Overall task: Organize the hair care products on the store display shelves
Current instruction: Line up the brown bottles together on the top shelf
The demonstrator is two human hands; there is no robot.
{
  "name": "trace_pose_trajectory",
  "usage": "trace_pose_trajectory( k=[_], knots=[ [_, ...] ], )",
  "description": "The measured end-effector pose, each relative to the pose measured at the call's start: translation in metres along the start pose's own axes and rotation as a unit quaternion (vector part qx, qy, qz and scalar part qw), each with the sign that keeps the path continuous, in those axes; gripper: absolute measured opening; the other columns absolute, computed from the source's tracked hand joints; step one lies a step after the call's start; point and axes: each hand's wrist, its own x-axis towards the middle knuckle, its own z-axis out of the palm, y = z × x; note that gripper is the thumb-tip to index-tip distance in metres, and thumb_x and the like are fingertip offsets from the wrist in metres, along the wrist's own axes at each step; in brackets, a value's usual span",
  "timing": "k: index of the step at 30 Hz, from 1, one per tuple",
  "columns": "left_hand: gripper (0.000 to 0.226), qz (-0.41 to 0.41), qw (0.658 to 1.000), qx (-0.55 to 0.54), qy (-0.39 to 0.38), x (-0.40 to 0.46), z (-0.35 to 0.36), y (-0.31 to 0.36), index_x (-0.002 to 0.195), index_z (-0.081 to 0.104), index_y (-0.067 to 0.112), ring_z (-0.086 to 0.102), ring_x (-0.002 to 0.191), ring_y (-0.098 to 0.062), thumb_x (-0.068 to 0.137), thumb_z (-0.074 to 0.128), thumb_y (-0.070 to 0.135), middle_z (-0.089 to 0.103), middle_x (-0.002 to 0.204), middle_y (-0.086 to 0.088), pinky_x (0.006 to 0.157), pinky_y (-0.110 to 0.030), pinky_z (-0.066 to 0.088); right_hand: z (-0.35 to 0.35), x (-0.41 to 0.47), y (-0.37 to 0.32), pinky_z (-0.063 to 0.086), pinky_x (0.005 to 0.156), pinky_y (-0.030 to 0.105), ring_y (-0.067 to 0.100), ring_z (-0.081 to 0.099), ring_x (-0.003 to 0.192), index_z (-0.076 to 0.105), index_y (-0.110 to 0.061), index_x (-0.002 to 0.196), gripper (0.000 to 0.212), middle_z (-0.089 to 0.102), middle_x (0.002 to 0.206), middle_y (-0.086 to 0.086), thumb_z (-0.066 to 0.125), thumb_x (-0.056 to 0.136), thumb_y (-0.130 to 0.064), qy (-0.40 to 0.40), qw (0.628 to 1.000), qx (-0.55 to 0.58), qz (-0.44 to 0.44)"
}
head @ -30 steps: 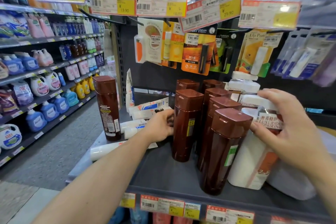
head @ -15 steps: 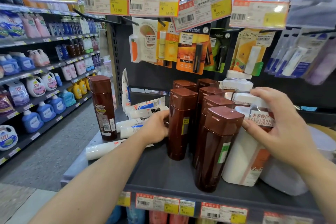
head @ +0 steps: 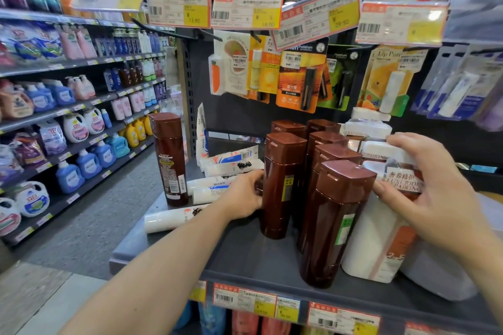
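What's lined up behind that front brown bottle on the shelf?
Behind the front brown bottle stand more brown bottles in a row; mostly only their caps show. Their lower bodies are covered, so what stands at the very back cannot be seen.

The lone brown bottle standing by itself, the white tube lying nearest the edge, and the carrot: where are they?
Lone brown plastic bottle (head: 171, 156), head view, label.
White plastic tube lying nearest the edge (head: 168, 219), head view, body.
Orange carrot-shaped pack (head: 215, 77), head view, middle.
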Motion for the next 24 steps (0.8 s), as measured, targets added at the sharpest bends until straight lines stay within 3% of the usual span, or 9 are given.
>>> trace_pose_trajectory(
  k=[3,10,14,16,18,22,24],
  knots=[
    [0.036,-0.013,1.000,0.005,-0.003,-0.001,-0.002,-0.001,0.096,0.059,0.036,0.066,0.097,-0.007,0.073,0.080,0.017,0.070,0.097,0.010,0.090,-0.035,0.054,0.000,0.001,0.000,0.033,0.097,0.035,0.000,0.033,0.123,0.042,-0.028,0.133,0.069,0.045,0.136,0.000,0.050,0.073,-0.061,0.002,1.000,-0.003,-0.003],
    [0.031,-0.021,1.000,-0.011,-0.020,-0.009,-0.001,0.003,0.094,0.060,0.029,0.064,0.081,0.009,0.080,0.073,0.004,0.067,0.090,0.014,0.070,-0.010,0.050,0.000,-0.001,0.002,0.033,0.096,0.033,0.000,0.033,0.123,0.043,-0.026,0.134,0.072,0.044,0.137,-0.002,0.050,0.073,-0.062,-0.002,1.000,-0.007,0.000],
    [0.044,-0.024,0.999,-0.035,0.005,-0.014,-0.010,-0.002,0.123,0.058,0.010,0.065,0.103,-0.007,0.082,0.070,-0.002,0.066,0.116,-0.001,0.089,-0.021,0.052,-0.001,0.000,0.000,0.033,0.098,0.032,0.010,0.039,0.126,0.045,-0.025,0.133,0.071,0.045,0.135,-0.003,0.051,0.072,-0.061,0.000,1.000,0.006,0.001],
    [0.040,-0.027,0.999,-0.028,0.037,-0.023,-0.015,-0.005,0.124,0.057,0.009,0.065,0.105,-0.014,0.086,0.063,-0.003,0.067,0.115,-0.004,0.094,-0.026,0.051,-0.001,0.001,0.000,0.033,0.097,0.032,0.013,0.041,0.126,0.045,-0.025,0.133,0.071,0.045,0.135,-0.002,0.051,0.072,-0.061,-0.002,1.000,0.006,0.002],
    [0.037,-0.029,0.997,-0.052,0.057,-0.034,-0.016,-0.005,0.120,0.058,0.007,0.065,0.097,-0.015,0.085,0.060,-0.006,0.068,0.106,-0.004,0.091,-0.030,0.053,-0.001,0.001,-0.001,0.034,0.094,0.032,0.013,0.041,0.125,0.045,-0.025,0.133,0.071,0.045,0.135,-0.001,0.051,0.072,-0.061,-0.004,1.000,0.007,0.006],
    [0.047,-0.009,0.999,-0.030,-0.013,-0.054,0.002,0.006,0.115,0.060,0.016,0.067,0.085,0.001,0.074,0.080,0.005,0.070,0.097,0.009,0.079,-0.017,0.052,-0.001,-0.001,-0.002,0.032,0.094,0.030,0.004,0.036,0.122,0.044,-0.025,0.134,0.068,0.044,0.138,-0.001,0.060,0.075,-0.055,-0.007,1.000,0.011,0.012],
    [0.047,-0.017,0.999,-0.034,-0.011,-0.055,0.013,0.009,0.114,0.060,0.015,0.068,0.085,0.001,0.073,0.081,0.006,0.071,0.097,0.009,0.080,-0.018,0.053,-0.002,-0.001,-0.002,0.032,0.094,0.030,0.003,0.034,0.122,0.044,-0.024,0.135,0.066,0.044,0.138,0.000,0.063,0.079,-0.053,-0.008,1.000,0.011,0.014]
  ],
)
